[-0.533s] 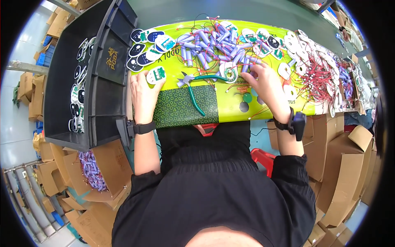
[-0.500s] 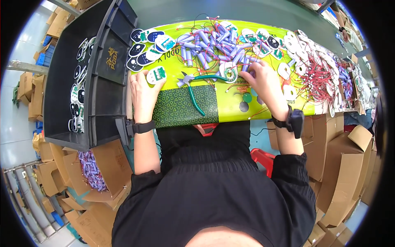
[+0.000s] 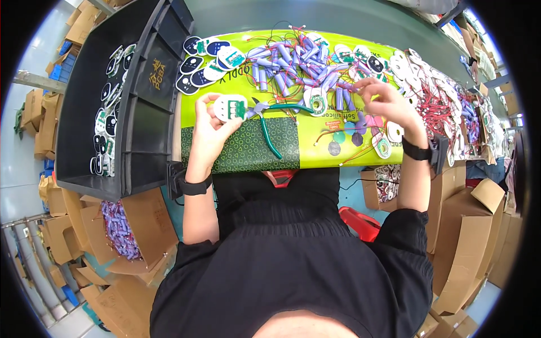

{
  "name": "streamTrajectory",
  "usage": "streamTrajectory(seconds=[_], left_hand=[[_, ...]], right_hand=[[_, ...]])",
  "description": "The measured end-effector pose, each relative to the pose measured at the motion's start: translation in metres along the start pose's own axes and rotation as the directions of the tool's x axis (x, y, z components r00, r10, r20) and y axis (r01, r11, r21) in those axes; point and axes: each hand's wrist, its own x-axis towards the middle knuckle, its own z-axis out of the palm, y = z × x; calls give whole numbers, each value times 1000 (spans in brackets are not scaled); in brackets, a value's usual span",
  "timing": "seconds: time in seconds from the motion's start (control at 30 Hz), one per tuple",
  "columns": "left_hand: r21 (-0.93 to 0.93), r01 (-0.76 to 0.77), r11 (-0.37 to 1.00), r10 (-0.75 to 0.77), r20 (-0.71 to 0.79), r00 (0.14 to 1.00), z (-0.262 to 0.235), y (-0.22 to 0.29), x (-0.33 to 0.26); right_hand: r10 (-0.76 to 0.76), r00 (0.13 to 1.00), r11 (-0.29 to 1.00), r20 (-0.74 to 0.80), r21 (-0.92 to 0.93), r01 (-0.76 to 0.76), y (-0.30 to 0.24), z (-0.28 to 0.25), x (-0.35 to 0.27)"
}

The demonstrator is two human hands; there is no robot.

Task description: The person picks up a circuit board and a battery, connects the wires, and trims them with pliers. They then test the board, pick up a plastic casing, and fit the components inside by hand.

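My left hand (image 3: pixel 209 127) grips a white oval shell with a green circuit board (image 3: pixel 231 108), thumb and fingers on its edge, above the mat. My right hand (image 3: pixel 390 106) is raised at the right, fingers bent and apart, with nothing visible between them. It is nearest the purple cylindrical batteries (image 3: pixel 345 98) with red wires. Between my hands lie green-handled cutting pliers (image 3: pixel 266 130), jaws spread. A white piece with a copper coil (image 3: pixel 316 102) touches the upper handle's end. Another round coil piece (image 3: pixel 382 148) lies below my right hand.
A black bin (image 3: pixel 143 112) holding several shells stands at the left. Assembled shells (image 3: pixel 194 79) lie beside it. Batteries pile up (image 3: pixel 293 62) at the far middle; white pieces with red wires (image 3: pixel 431 107) heap at the right. Cardboard boxes (image 3: pixel 470 248) stand below the table.
My left hand has lifted the shell with the circuit board and brought it right, toward the pliers. My right hand has moved right and away from the coil piece by the pliers, its fingers spreading.
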Motion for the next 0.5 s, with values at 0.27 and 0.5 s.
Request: streamTrajectory(seconds=[0.27, 0.5], left_hand=[[-584, 343, 736, -107, 400, 910, 27, 5, -21], [-539, 567, 623, -222, 573, 789, 53, 7, -25]], right_hand=[[164, 986, 866, 30, 474, -159, -13, -24, 6], [-101, 993, 921, -63, 372, 117, -28, -32, -27]])
